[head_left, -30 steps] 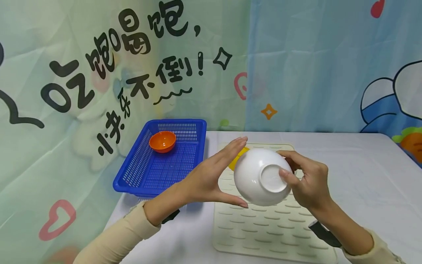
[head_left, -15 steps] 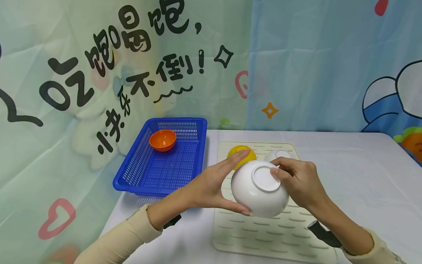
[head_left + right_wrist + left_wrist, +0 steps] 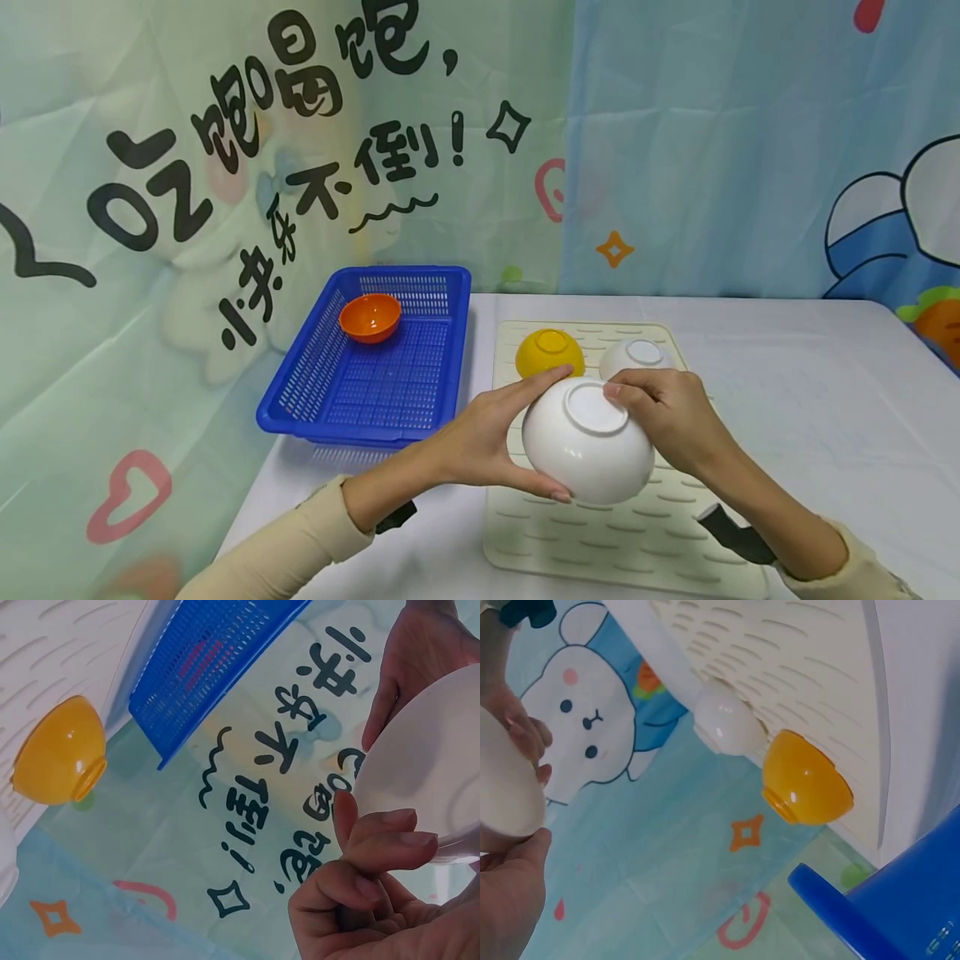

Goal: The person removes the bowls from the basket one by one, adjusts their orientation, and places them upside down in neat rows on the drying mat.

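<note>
The left hand (image 3: 502,442) and the right hand (image 3: 671,417) meet at a white bowl (image 3: 588,462), which they hold between them above the mat (image 3: 577,546), its foot ring facing up toward the head camera and its mouth turned downward. The left hand is spread in a wide C, thumb at the near edge and fingers at the far edge, with the bowl held across that span. The right hand is far more closed: it pinches the bowl from the other side, its thumb at the foot ring and its bent fingers reaching over toward the rim. Just beyond the left hand's fingertips, a yellow bowl (image 3: 547,354) sits upside down on the mat. Beyond the right hand's knuckles, and to the right of the yellow one, a second white bowl (image 3: 637,356) also lies upside down on the mat, partly covered by that hand. To the left of the left hand, past its forearm, stands a blue basket (image 3: 382,392); inside, toward its far left part, an orange bowl (image 3: 370,321) rests with its mouth up. A white-covered table (image 3: 832,417) extends to the right of the right hand.
</note>
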A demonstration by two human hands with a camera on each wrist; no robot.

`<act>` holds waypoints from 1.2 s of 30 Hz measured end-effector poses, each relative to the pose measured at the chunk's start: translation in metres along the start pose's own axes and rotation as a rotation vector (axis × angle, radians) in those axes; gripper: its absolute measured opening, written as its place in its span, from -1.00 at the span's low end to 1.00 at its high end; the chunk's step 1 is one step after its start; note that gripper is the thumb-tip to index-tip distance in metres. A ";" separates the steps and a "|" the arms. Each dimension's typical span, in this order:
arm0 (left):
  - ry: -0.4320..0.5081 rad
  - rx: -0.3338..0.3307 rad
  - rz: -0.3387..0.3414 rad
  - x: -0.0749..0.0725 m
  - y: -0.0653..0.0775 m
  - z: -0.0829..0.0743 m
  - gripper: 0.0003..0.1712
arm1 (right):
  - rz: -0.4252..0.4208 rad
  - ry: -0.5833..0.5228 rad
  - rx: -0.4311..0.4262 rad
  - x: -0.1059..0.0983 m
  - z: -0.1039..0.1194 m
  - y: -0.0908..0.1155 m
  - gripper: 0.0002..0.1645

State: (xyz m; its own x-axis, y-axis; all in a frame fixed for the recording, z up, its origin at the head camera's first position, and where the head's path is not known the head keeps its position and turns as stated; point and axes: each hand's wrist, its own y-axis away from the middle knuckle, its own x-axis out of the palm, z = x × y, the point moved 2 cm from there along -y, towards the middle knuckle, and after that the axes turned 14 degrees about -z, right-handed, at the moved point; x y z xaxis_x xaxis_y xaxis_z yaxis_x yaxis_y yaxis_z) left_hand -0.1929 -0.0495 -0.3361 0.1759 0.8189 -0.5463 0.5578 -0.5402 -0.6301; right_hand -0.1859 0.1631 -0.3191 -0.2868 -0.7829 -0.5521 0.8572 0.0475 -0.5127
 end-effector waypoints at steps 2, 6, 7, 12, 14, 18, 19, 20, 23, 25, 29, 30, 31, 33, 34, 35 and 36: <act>0.001 -0.006 0.002 0.000 0.000 0.000 0.27 | 0.005 -0.001 0.010 0.000 0.000 0.000 -0.67; 0.006 -0.020 0.003 0.001 0.000 0.001 0.24 | 0.017 -0.003 0.023 0.001 -0.002 0.001 -0.66; 0.009 -0.021 0.002 0.001 0.000 0.001 0.24 | 0.021 -0.004 0.026 0.001 -0.002 0.001 -0.66; 0.036 -0.025 -0.014 0.003 0.001 0.003 0.21 | 0.036 -0.011 0.036 0.003 -0.005 0.003 -0.66; 0.047 -0.028 -0.023 0.004 0.002 0.005 0.19 | 0.040 -0.009 0.041 0.003 -0.005 0.003 -0.65; 0.062 -0.009 -0.049 0.004 0.005 0.008 0.19 | 0.043 0.003 0.043 0.004 -0.005 0.005 -0.62; 0.065 -0.005 -0.057 0.005 0.005 0.009 0.19 | 0.040 0.004 0.042 0.004 -0.004 0.006 -0.61; 0.067 0.000 -0.065 0.005 0.006 0.009 0.20 | 0.037 0.002 0.039 0.004 -0.004 0.006 -0.60; 0.071 -0.004 -0.090 0.007 0.009 0.011 0.21 | 0.026 -0.032 0.003 0.004 -0.003 0.009 -0.59; 0.073 -0.028 -0.106 0.008 0.012 0.013 0.21 | 0.028 -0.073 -0.040 0.004 -0.003 0.010 -0.54; 0.068 -0.085 -0.134 0.011 0.017 0.015 0.20 | 0.079 -0.170 -0.176 0.007 -0.009 0.017 -0.29; 0.059 -0.093 -0.136 0.012 0.019 0.016 0.20 | 0.102 -0.183 -0.206 0.008 -0.011 0.020 -0.23; 0.052 -0.100 -0.140 0.013 0.021 0.016 0.19 | 0.125 -0.192 -0.235 0.010 -0.013 0.023 -0.15; 0.041 -0.109 -0.142 0.016 0.024 0.018 0.19 | 0.162 -0.196 -0.275 0.014 -0.018 0.029 0.00; 0.039 -0.111 -0.142 0.017 0.025 0.019 0.18 | 0.171 -0.182 -0.292 0.017 -0.021 0.032 0.07; 0.040 -0.111 -0.141 0.018 0.027 0.021 0.18 | 0.176 -0.173 -0.299 0.019 -0.023 0.035 0.12; 0.043 -0.112 -0.139 0.019 0.028 0.022 0.19 | 0.177 -0.164 -0.303 0.021 -0.024 0.037 0.16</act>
State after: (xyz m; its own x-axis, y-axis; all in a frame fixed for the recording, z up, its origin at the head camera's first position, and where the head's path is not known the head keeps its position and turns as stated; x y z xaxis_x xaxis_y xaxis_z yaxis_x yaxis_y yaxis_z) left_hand -0.1914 -0.0532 -0.3766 0.1240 0.8929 -0.4329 0.6654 -0.3984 -0.6312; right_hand -0.1705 0.1636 -0.3658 -0.0529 -0.8336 -0.5498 0.7152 0.3526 -0.6035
